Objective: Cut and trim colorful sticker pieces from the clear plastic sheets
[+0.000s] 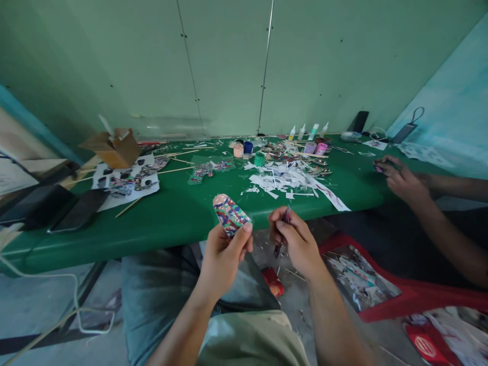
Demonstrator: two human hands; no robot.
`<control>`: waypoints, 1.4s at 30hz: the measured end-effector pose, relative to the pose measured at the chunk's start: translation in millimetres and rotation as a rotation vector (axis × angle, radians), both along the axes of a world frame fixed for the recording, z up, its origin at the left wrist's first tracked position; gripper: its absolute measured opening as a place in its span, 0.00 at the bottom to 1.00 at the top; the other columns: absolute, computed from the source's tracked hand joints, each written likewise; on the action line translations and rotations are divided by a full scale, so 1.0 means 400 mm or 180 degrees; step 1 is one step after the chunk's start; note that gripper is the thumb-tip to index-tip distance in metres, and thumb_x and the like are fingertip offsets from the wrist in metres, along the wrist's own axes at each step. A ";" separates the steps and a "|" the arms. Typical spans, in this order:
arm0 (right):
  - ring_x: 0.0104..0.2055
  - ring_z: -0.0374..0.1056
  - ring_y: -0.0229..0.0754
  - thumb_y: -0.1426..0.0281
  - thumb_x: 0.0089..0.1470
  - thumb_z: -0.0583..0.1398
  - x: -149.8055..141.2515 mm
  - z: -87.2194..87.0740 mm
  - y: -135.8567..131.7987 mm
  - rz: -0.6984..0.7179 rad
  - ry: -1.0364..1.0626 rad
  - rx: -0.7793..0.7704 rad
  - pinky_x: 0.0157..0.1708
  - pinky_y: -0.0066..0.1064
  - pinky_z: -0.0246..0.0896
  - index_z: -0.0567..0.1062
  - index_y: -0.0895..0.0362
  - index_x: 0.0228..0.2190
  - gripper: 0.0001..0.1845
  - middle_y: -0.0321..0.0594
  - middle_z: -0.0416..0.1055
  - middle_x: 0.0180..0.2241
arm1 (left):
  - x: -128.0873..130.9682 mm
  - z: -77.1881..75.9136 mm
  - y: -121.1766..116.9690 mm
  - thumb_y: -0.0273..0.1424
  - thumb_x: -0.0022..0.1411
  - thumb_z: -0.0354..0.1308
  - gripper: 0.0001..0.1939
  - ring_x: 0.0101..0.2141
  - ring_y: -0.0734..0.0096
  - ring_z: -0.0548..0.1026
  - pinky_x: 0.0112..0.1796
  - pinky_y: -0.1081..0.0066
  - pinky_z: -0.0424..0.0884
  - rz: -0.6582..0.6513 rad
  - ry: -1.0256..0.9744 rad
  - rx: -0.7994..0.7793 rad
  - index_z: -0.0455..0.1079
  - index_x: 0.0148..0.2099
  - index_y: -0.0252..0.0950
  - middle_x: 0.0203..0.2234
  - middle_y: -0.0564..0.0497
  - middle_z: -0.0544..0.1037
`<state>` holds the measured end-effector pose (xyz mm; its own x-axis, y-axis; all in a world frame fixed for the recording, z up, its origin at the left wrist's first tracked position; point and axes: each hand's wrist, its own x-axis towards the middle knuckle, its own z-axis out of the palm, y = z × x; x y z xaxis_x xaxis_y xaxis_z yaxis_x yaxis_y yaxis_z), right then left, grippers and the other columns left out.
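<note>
My left hand (225, 249) grips a rounded, flat piece with a multicoloured pattern (231, 213) by its lower end, thumb on top. The piece is held tilted in front of the table edge, with red, blue, green and white patches and a pinkish tip. Beside it, apart from the piece, my right hand (297, 239) is closed around a slim dark tool (279, 248) whose thin end points upward. The fingers cover most of that tool, so its exact kind is unclear.
The green table (183, 213) carries a heap of white paper scraps (282, 178), paint jars (260, 159), small bottles (301, 132), thin sticks and a cardboard box (118, 148). On the right, a co-worker's hands (400, 175) hold something small. A red chair (381, 310) stands below.
</note>
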<state>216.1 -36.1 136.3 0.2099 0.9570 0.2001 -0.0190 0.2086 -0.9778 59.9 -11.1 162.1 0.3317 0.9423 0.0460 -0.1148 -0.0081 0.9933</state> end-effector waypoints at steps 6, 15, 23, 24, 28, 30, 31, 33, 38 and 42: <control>0.14 0.47 0.30 0.50 0.57 0.53 0.074 -0.095 0.056 0.0124 -0.0173 -0.0769 0.14 0.23 0.44 0.69 0.58 0.44 0.25 0.24 0.52 0.18 | 0.010 -0.018 0.007 0.42 0.62 0.56 0.17 0.17 0.81 0.59 0.20 0.75 0.53 -0.0288 0.0084 -0.0118 0.71 0.35 0.31 0.19 0.54 0.71; 0.21 0.50 0.33 0.49 0.52 0.57 0.091 -0.068 0.026 -0.0125 -0.0681 -0.0499 0.21 0.25 0.47 0.71 0.56 0.27 0.22 0.30 0.56 0.20 | 0.024 -0.042 0.030 0.42 0.57 0.60 0.17 0.18 0.82 0.62 0.20 0.77 0.56 0.0023 -0.0305 -0.0249 0.73 0.29 0.30 0.18 0.53 0.71; 0.22 0.53 0.35 0.55 0.59 0.51 0.031 -0.020 -0.007 -0.0647 -0.0818 -0.0317 0.22 0.27 0.47 0.73 0.57 0.29 0.21 0.32 0.59 0.21 | 0.036 -0.053 0.028 0.42 0.53 0.63 0.17 0.18 0.81 0.65 0.19 0.78 0.59 0.0075 -0.0463 -0.0405 0.73 0.28 0.30 0.17 0.53 0.70; 0.21 0.52 0.35 0.54 0.60 0.50 0.027 -0.019 -0.012 -0.0579 -0.0700 -0.0351 0.21 0.27 0.45 0.73 0.58 0.28 0.22 0.32 0.58 0.20 | 0.036 -0.055 0.028 0.42 0.53 0.63 0.17 0.19 0.80 0.65 0.19 0.78 0.59 0.0083 -0.0467 -0.0402 0.73 0.28 0.30 0.17 0.53 0.70; 0.21 0.50 0.33 0.53 0.59 0.50 0.017 -0.013 -0.017 -0.0563 -0.0685 -0.0339 0.21 0.27 0.43 0.68 0.57 0.21 0.25 0.32 0.56 0.18 | 0.035 -0.060 0.027 0.41 0.53 0.63 0.16 0.19 0.80 0.65 0.19 0.79 0.59 0.0090 -0.0462 -0.0367 0.73 0.28 0.30 0.17 0.54 0.70; 0.21 0.49 0.33 0.53 0.59 0.51 0.013 -0.010 -0.015 -0.0584 -0.0764 -0.0292 0.21 0.27 0.43 0.66 0.57 0.20 0.24 0.31 0.55 0.18 | 0.035 -0.058 0.024 0.41 0.55 0.62 0.16 0.19 0.80 0.65 0.19 0.78 0.59 0.0041 -0.0419 -0.0341 0.73 0.29 0.30 0.17 0.54 0.69; 0.21 0.49 0.33 0.53 0.59 0.51 0.011 -0.008 -0.015 -0.0585 -0.0812 -0.0280 0.22 0.27 0.43 0.64 0.57 0.19 0.24 0.31 0.54 0.17 | 0.034 -0.056 0.023 0.41 0.55 0.62 0.16 0.18 0.81 0.64 0.20 0.78 0.59 0.0002 -0.0392 -0.0325 0.73 0.29 0.30 0.17 0.54 0.69; 0.20 0.49 0.33 0.53 0.59 0.51 0.009 -0.007 -0.014 -0.0636 -0.0886 -0.0294 0.22 0.27 0.44 0.63 0.56 0.17 0.26 0.30 0.51 0.16 | 0.034 -0.052 0.020 0.42 0.56 0.61 0.17 0.18 0.82 0.63 0.20 0.78 0.58 -0.0079 -0.0330 -0.0290 0.73 0.29 0.30 0.17 0.54 0.69; 0.20 0.55 0.35 0.51 0.59 0.49 0.011 -0.012 -0.020 -0.0944 -0.0901 -0.0378 0.23 0.29 0.49 0.69 0.57 0.17 0.29 0.33 0.57 0.16 | 0.034 -0.053 0.017 0.42 0.58 0.59 0.17 0.17 0.82 0.62 0.20 0.78 0.56 -0.0111 -0.0180 -0.0187 0.72 0.30 0.30 0.16 0.54 0.68; 0.24 0.61 0.38 0.57 0.62 0.48 0.010 -0.003 -0.030 -0.0683 -0.1216 -0.0391 0.24 0.28 0.53 0.78 0.58 0.34 0.24 0.35 0.64 0.20 | 0.034 -0.064 0.022 0.42 0.58 0.59 0.17 0.17 0.81 0.62 0.19 0.77 0.56 0.0063 -0.0072 -0.0072 0.73 0.30 0.31 0.18 0.54 0.69</control>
